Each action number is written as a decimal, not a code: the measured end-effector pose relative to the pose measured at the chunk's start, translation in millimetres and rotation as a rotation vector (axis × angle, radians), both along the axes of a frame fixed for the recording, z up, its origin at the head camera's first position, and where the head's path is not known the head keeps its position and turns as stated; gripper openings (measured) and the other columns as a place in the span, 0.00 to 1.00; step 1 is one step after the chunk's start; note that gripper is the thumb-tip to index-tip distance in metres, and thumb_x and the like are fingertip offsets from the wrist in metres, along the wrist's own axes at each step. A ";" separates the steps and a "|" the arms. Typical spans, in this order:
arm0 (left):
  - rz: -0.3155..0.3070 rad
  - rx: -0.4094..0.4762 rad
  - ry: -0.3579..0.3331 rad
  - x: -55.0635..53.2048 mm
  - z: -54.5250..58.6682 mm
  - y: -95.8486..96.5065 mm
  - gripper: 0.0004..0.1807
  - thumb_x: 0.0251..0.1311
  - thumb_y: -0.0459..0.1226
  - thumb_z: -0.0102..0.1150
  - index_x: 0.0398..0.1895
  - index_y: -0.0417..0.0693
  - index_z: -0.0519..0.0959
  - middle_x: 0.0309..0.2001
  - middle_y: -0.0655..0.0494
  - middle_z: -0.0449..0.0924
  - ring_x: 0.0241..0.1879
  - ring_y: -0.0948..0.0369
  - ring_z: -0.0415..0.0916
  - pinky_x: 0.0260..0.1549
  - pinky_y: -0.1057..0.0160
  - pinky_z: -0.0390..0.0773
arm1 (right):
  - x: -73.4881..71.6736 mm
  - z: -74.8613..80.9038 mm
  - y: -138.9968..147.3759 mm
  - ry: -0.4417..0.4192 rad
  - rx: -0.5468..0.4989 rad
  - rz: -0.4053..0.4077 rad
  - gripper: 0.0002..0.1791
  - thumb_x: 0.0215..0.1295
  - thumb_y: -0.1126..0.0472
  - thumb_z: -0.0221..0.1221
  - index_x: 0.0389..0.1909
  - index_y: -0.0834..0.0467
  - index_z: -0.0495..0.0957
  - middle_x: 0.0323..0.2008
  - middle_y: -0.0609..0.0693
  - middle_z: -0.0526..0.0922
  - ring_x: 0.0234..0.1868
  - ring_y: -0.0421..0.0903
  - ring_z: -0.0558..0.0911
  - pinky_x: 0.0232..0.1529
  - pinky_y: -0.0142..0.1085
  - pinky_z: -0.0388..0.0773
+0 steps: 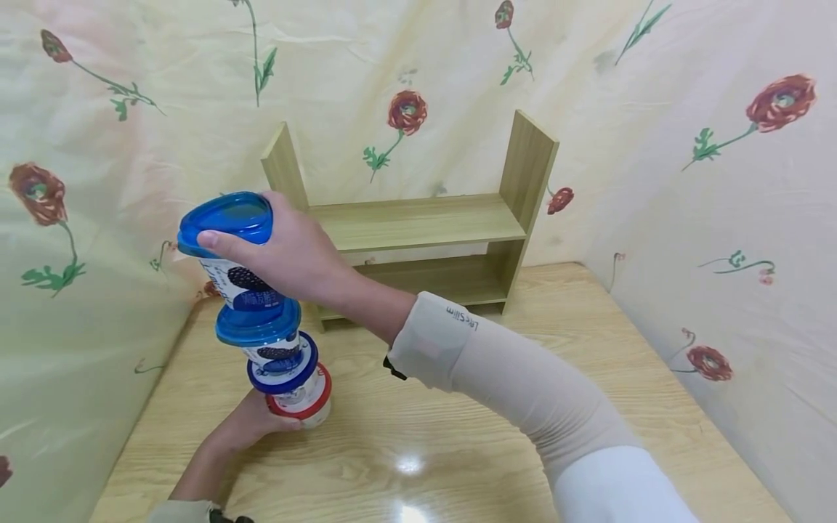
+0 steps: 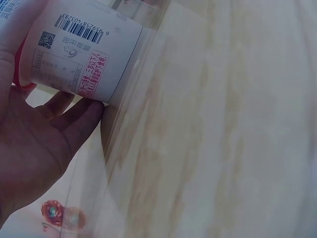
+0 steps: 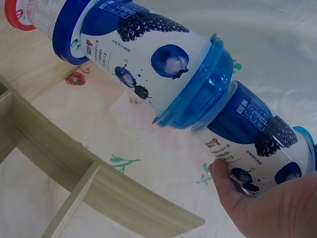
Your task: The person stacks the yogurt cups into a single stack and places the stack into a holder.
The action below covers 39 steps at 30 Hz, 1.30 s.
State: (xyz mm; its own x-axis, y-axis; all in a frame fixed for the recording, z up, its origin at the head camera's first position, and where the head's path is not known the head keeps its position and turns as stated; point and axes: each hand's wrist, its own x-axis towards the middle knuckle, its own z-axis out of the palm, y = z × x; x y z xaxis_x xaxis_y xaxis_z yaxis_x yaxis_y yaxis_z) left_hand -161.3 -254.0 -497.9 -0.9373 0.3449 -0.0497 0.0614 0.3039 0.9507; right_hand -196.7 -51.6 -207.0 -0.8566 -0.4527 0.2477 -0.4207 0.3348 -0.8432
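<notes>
Yogurt cups rise in one column on the left of the table in the head view. Lowest is a white cup with a red lid (image 1: 317, 415), gripped near its base by my left hand (image 1: 251, 421); its barcode side fills the left wrist view's corner. On it stands a cup with a dark blue lid (image 1: 308, 361). A blueberry cup with a bright blue lid (image 1: 258, 328) comes above that. My right hand (image 1: 297, 254) grips the top blueberry cup (image 3: 247, 141) round its upper part, thumb by the lid, its base right at the lid beneath.
A two-tier wooden shelf (image 1: 418, 221) stands at the back of the wood-grain table (image 1: 471, 414), close behind my right wrist. Flower-printed sheeting (image 1: 654, 181) hangs at the back and both sides.
</notes>
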 end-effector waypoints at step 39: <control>0.005 0.025 0.011 -1.1 -7.1 -4.4 0.52 0.54 0.36 0.76 0.75 0.58 0.52 0.69 0.48 0.65 0.67 0.42 0.65 0.63 0.41 0.69 | -1.6 -9.8 -10.5 -0.015 0.115 -0.016 0.53 0.53 0.30 0.67 0.77 0.38 0.53 0.63 0.44 0.75 0.57 0.49 0.79 0.45 0.45 0.84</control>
State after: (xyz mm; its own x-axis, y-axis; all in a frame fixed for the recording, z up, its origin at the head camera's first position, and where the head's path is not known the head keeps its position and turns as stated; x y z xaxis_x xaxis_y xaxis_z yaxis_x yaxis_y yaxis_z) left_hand -162.4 -258.4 -505.0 -0.9397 0.3407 -0.0309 0.0702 0.2804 0.9573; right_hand -198.3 -62.2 -216.8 -0.8671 -0.4639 0.1816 -0.4022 0.4365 -0.8048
